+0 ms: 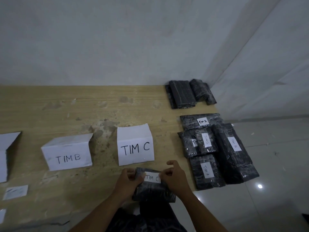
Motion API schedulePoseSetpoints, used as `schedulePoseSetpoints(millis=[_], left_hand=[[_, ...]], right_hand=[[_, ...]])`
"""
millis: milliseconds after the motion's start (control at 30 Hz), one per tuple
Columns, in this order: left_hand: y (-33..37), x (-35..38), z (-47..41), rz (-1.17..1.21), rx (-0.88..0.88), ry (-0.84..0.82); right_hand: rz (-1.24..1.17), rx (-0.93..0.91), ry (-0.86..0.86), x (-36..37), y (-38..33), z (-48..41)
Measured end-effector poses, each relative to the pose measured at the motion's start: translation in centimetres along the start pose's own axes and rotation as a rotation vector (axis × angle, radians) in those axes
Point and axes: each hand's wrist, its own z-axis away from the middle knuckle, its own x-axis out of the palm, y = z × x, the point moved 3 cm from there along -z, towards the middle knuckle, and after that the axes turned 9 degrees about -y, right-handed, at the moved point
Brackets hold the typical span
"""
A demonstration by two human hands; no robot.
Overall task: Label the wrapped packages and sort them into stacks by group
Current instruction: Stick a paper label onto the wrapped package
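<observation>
A black wrapped package [153, 191] lies at the table's near edge, in front of the folded paper sign reading TIM C [135, 146]. A white label reading TIM C [151, 178] sits on its top. My left hand [127, 181] grips the package's left end. The fingertips of my right hand [173, 176] pinch the label's right end against the package. Another folded sign, marked TIM B [67, 154], stands further left.
Labelled black packages [215, 151] lie side by side at the table's right end, marked TIM A, TIM B and TIM C. Unlabelled black packages [189, 94] are piled at the far right corner. A third paper sign [7, 153] and paper scraps [15, 191] are at the left.
</observation>
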Motion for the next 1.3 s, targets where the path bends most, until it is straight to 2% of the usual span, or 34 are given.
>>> schedulePoseSetpoints(millis=[67, 200, 267, 367, 467, 567, 667, 867, 1133, 1300], left_hand=[[0.0, 0.0, -0.2, 0.01, 0.004, -0.019], [-0.2, -0.3, -0.3, 0.051, 0.01, -0.019], [-0.2, -0.5, -0.2, 0.086, 0.001, -0.019], [0.6, 0.0, 0.2, 0.081, 0.002, -0.066], [2.8, 2.2, 1.3, 0.014, 0.109, -0.139], [5.1, 4.8, 1.8, -0.026, 0.19, -0.119], [6.7, 6.1, 1.3, -0.092, 0.194, -0.065], [10.1, 9.9, -1.0, -0.143, 0.234, -0.081], [16.7, 14.7, -7.4, -0.474, 0.309, -0.106], [21.8, 17.3, -8.8, -0.351, 0.249, -0.076]], right_hand=[[0.088, -0.02, 0.03, -0.1, 0.5, 0.5], [0.233, 0.007, 0.238, -0.4, 2.1, 1.7], [0.16, 0.077, 0.246, 0.1, 2.3, 2.4], [-0.066, 0.156, 0.154, 1.0, 1.5, 3.7], [-0.239, 0.131, 0.222, 1.3, 0.9, 4.2], [-0.286, 0.07, 0.361, 0.5, 1.0, 3.9], [-0.347, 0.007, 0.44, -1.2, 0.8, 3.9], [-0.34, 0.051, 0.56, -6.0, 2.5, 3.6], [-0.498, 0.028, 0.663, -12.3, 4.1, 2.7], [-0.56, -0.025, 0.675, -16.5, 3.5, 1.7]])
